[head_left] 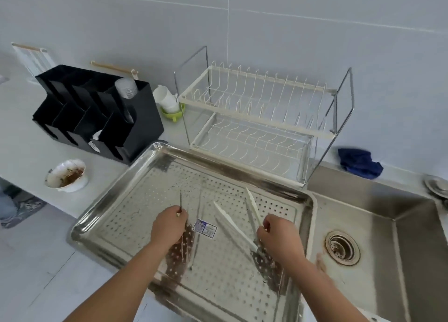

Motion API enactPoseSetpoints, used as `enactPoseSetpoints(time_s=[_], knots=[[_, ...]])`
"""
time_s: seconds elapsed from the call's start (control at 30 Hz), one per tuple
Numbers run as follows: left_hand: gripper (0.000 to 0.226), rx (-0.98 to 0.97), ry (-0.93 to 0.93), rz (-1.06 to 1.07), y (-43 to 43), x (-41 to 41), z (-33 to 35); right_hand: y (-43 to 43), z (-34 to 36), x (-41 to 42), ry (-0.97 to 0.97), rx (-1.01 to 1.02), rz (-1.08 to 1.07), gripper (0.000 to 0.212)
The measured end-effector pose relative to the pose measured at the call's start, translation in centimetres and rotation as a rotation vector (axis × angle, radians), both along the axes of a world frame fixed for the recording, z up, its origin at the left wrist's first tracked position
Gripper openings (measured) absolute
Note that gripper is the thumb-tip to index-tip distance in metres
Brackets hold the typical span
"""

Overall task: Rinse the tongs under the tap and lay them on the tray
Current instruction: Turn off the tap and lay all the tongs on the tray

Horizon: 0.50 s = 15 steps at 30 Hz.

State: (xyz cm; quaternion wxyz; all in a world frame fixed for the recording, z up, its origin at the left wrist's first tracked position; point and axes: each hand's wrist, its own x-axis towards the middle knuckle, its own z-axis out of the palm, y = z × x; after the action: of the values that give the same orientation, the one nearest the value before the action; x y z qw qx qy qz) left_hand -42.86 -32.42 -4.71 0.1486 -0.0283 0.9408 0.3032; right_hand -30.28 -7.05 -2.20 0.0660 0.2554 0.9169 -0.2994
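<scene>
Right hand (278, 239) has its grip curled snug around the hinge end of the white-tipped tongs (232, 222), arms splayed in a V pointing toward the worktop's back edge, low over the perforated steel tray (150, 188), though I can't tell if the tips actually touch it. Left hand (168, 227) has its grip pinched round a slim metal utensil (180, 200), also over the tray. That tray sits by the worktop's front edge, right side up against the sink (388, 224), dish rack (254, 118) just behind.
</scene>
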Motion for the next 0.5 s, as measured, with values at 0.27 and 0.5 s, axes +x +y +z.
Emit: enactPoseSetpoints(time_s=[0.27,0.5], knots=[[0.031,-0.114,0.052,-0.347,-0.5,-5.2,-1.2,-6.2,-2.0,1.0,-0.071,0.061,-0.324,0.018],[0.026,-0.103,0.12,-0.47,0.0,-6.1,-1.5,-7.9,-2.3,0.6,-0.137,0.079,-0.393,0.024]])
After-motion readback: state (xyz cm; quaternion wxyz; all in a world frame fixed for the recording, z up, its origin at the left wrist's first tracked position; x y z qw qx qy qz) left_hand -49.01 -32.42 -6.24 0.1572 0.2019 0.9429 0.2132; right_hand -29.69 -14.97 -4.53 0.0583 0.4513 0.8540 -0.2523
